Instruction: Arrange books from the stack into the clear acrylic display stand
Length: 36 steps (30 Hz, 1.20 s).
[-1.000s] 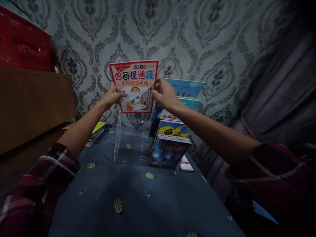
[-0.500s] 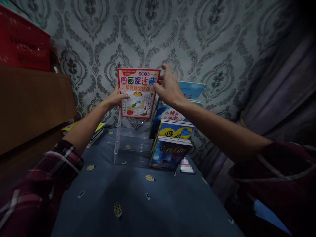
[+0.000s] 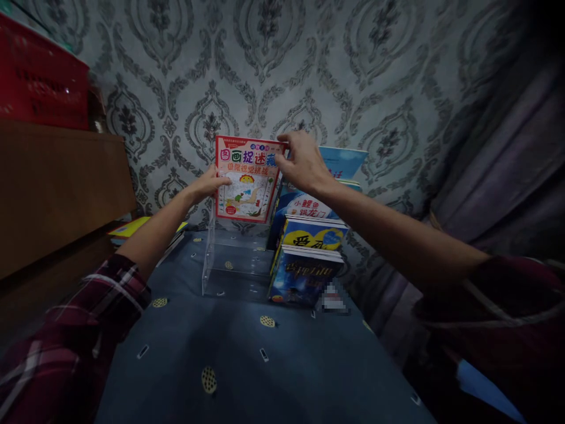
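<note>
Between my two hands stands a red-bordered picture book [image 3: 247,182], upright, with its cover facing me. My left hand [image 3: 207,182] grips its left edge, thumb on the cover. At its upper right corner, my right hand [image 3: 302,159] pinches the book between thumb and fingers. Below it is a clear acrylic book rack [image 3: 207,265] with stepped tiers. The rack's right half bears several books: a light blue book [image 3: 346,160] at the back, a blue fish-story book [image 3: 304,205], a yellow and blue book [image 3: 313,234] and a dark blue book [image 3: 300,280] in front.
A blue patterned cloth [image 3: 238,359] covers the table. Several flat books [image 3: 136,228] lie behind my left forearm. A wooden cabinet [image 3: 62,182] with a red basket [image 3: 44,76] stands at left. Patterned wallpaper [image 3: 212,70] rises behind, and a curtain [image 3: 498,147] hangs at right.
Both hands have lowered the red-bordered book slightly toward the rack's back tier. My right hand's raised fingers have come down onto its top corner.
</note>
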Tool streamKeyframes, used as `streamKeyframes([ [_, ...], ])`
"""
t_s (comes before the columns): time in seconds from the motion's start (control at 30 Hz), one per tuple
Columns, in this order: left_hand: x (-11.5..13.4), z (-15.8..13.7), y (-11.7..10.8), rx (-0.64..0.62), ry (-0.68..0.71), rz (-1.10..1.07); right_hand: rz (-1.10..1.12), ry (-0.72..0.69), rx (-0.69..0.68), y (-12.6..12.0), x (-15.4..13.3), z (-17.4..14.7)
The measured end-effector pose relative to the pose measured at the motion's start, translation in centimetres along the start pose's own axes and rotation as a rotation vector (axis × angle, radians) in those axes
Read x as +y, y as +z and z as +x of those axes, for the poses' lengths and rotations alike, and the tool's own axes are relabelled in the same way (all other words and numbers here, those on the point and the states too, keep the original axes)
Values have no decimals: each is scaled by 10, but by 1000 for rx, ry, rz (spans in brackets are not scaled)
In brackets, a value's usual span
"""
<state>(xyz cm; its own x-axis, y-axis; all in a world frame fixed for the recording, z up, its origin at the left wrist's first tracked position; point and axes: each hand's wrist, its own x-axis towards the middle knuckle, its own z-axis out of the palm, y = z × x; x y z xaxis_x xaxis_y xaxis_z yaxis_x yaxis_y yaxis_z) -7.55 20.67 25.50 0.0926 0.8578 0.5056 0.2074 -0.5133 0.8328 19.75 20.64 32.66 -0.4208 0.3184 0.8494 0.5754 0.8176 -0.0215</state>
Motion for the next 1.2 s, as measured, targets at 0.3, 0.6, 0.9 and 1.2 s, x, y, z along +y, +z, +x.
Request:
streamKeyframes([
  [0.3,14,-13,3,-52,-19,30,-3,-71,15,4,0,-8],
  [0.6,7,-5,2,77,-71,51,21,-38,-1,4,-2,-9],
  [0.9,0,3,0,81,-70,58,32,-33,-26,-4,-5,-17],
  [1.2,4,-5,2,79,-75,-2,14,-170,-59,-12,-44,-68],
])
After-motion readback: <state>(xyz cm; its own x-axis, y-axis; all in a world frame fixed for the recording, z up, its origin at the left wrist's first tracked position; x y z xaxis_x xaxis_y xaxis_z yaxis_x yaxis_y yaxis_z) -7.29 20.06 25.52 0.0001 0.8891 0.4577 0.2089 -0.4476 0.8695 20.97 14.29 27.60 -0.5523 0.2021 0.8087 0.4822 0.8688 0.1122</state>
